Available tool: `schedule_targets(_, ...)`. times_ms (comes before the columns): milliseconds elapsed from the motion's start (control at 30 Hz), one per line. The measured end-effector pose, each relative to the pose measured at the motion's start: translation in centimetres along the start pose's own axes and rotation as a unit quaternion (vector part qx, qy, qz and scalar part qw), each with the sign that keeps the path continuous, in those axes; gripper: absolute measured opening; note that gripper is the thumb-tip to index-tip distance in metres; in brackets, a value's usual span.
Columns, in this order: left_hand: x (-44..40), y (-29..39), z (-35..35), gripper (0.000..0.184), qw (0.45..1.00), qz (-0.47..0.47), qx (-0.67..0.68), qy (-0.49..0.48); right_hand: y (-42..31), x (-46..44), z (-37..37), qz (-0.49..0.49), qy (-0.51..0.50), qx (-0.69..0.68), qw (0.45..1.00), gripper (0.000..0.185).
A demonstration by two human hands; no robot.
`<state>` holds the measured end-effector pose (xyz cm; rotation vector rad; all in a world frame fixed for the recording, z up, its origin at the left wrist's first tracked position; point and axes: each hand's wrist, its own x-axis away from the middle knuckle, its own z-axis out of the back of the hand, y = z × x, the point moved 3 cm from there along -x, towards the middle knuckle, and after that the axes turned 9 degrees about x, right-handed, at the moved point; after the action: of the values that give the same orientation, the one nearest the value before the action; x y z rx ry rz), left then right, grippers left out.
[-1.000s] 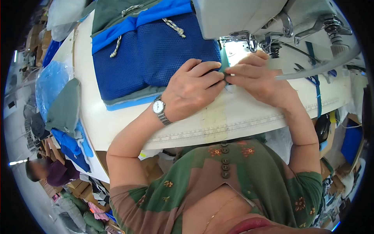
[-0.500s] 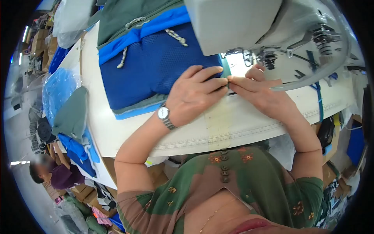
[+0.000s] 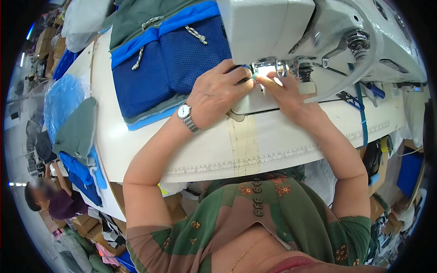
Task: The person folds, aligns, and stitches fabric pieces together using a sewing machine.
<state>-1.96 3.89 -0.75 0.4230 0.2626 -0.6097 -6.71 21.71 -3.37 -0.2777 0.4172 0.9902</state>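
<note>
A blue mesh pocket panel (image 3: 195, 59) with a bright blue top band and speckled drawcords lies on the white table, left of the sewing machine (image 3: 268, 32). My left hand (image 3: 218, 95), with a watch on its wrist, grips the panel's right edge near the machine's presser foot. Its fingers are bent, with thumb and forefinger close together. My right hand (image 3: 291, 98) pinches the same edge from the other side, under the machine head. A bit of green cloth (image 3: 255, 76) shows between the fingertips. The needle itself is hidden.
A printed ruler (image 3: 282, 154) runs along the table's front edge. Small snips (image 3: 350, 100) and a blue-green strap (image 3: 363, 123) lie at right. Grey-green cloth (image 3: 77, 132) and blue plastic (image 3: 66, 102) are at left. Another person (image 3: 63, 204) works beyond.
Both hands have moved up and slightly left, closer under the machine head. The panel's right edge has shifted up with them. My view has tilted, showing more of the machine.
</note>
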Motion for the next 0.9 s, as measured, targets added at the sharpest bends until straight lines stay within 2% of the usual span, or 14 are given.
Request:
schedule_targets(100,0.0,0.3,0.0,0.024,1.0,-0.013,-0.006,0.026,0.1,0.1,-0.2,-0.007,-0.001,0.017,1.0,0.035)
schedule_targets(367,0.0,0.9,-0.8,0.027,0.997,0.059,-0.034,0.018,-0.1,0.4,-0.1,-0.006,0.009,0.076,0.997,0.037)
schedule_targets(533,-0.1,1.9,-1.1,0.03,0.994,0.096,-0.052,0.006,0.7,0.8,-0.9,-0.039,0.038,0.067,0.996,0.026)
schedule_targets(633,-0.1,2.2,-1.5,0.03,0.992,0.11,-0.054,0.023,1.2,0.9,-0.9,-0.018,0.062,0.055,0.996,0.021)
schedule_targets(800,0.1,2.2,-1.8,0.03,0.992,0.101,-0.053,0.057,1.3,0.5,-0.5,-0.025,0.036,0.066,0.997,0.017)
schedule_targets(900,-0.2,2.5,-2.0,0.03,0.988,0.133,-0.062,0.044,1.2,0.3,-0.2,-0.032,0.029,0.07,0.997,0.015)
